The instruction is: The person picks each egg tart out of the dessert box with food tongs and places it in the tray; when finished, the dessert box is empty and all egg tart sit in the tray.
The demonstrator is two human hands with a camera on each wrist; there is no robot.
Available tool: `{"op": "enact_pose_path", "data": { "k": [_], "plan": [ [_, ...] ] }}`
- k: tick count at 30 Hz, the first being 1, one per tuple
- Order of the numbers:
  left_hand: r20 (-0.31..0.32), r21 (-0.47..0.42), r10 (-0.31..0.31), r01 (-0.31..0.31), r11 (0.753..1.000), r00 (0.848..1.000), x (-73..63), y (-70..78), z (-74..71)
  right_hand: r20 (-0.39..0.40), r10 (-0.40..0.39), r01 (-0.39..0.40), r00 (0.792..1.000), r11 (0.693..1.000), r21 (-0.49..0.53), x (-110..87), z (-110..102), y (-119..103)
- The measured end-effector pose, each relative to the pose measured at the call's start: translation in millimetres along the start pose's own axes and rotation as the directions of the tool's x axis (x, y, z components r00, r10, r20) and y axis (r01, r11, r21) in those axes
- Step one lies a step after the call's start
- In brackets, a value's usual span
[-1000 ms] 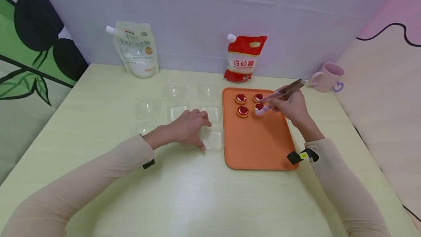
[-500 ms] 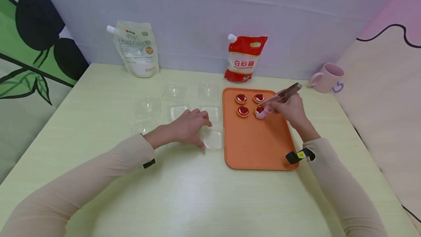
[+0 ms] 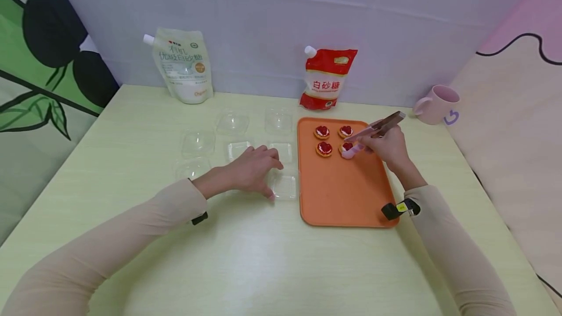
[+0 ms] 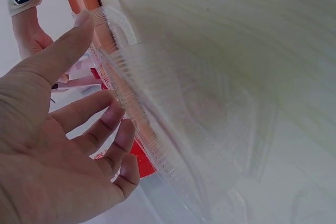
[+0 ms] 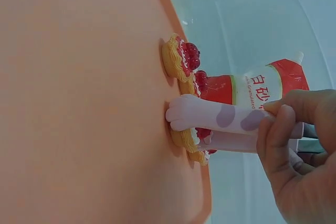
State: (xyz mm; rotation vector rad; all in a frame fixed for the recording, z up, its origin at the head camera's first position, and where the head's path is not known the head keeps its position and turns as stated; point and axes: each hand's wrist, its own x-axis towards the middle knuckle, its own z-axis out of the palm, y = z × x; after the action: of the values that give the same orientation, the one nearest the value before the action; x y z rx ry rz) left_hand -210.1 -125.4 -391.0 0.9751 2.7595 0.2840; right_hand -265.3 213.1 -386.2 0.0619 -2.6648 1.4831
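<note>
Pink tongs with paw-shaped tips (image 5: 210,113) are pinched between the thumb and fingers of my right hand (image 3: 392,146). Their tips straddle the near right fruit tart (image 5: 182,140) on the orange tray (image 3: 342,194). Three more tarts with red topping and white cream sit beside it, among them the near left tart (image 3: 324,149). My left hand (image 3: 252,169) is spread beside the tray over clear plastic boxes, its thumb and fingertips at the rim of the front right box (image 3: 286,188). In the left wrist view, the fingers (image 4: 100,129) are loosely bent. Part of the boxes is hidden beneath this hand.
Several clear domed lids (image 3: 232,123) lie behind and left of the boxes. A white-green sugar pouch (image 3: 186,69) and a red sugar pouch (image 3: 326,82) stand along the back wall. At the back right is a pink mug (image 3: 439,104).
My right hand has shifted slightly left and down, bringing the tongs' tips around the near right tart. My left hand stays where it was.
</note>
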Motion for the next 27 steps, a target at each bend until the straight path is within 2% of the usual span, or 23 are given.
{"op": "enact_pose_path", "data": {
  "k": [13,16,20,23,27],
  "plan": [
    [0.005,0.004,-0.002,0.002,1.000,1.000,-0.3,0.4,-1.0,0.001,-0.022,0.022,1.000,1.000,-0.011,-5.1,-5,-8],
    [0.005,0.006,-0.002,0.002,1.000,1.000,-0.3,0.3,-1.1,-0.013,-0.040,0.041,0.999,0.999,0.027,-7.4,-7,-11],
    [0.003,0.012,0.000,0.000,1.000,1.000,-0.3,0.2,-0.9,-0.044,-0.085,0.090,0.995,0.988,0.127,-11.1,-9,-15],
    [0.002,0.015,0.001,-0.001,1.000,1.000,0.0,-0.1,-0.3,-0.076,-0.139,0.154,0.987,0.955,0.253,-14.1,-10,-16],
    [0.002,0.016,0.000,0.000,1.000,1.000,0.2,-0.1,0.2,-0.130,-0.184,0.223,0.974,0.866,0.447,-19.2,-10,-20]
  ]
}}
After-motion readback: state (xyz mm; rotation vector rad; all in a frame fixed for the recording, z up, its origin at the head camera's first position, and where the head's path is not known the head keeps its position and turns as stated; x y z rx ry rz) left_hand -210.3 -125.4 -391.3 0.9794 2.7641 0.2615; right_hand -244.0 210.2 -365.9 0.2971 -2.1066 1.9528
